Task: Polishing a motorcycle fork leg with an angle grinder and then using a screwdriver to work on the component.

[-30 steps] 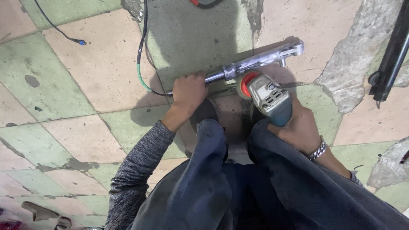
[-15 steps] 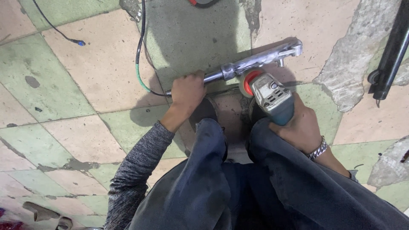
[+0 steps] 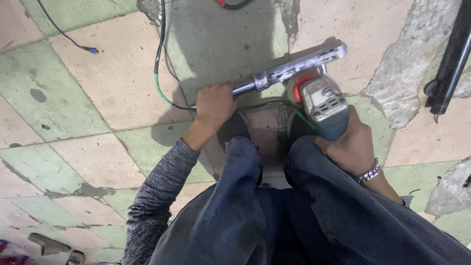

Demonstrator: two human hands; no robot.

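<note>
My left hand (image 3: 214, 104) is closed around the near end of a long shiny metal part (image 3: 289, 70) that lies slanted on the tiled floor, its far end pointing up and right. My right hand (image 3: 349, 145) grips the body of a grey-blue angle grinder (image 3: 321, 104) with a red collar, and the grinder's head sits against the metal part near its middle. Both of my knees in dark trousers (image 3: 250, 196) fill the lower centre. A metal bracelet (image 3: 369, 172) is on my right wrist.
A black and green cable (image 3: 158, 73) runs from the top down to my left hand. A thin black wire (image 3: 64, 34) ends at a blue plug on the left. A dark pole (image 3: 451, 59) leans at the right edge. Broken grey patches (image 3: 397, 83) scar the floor.
The grinder and my right hand have shifted slightly along the metal part; my left hand keeps its grip in the same place.
</note>
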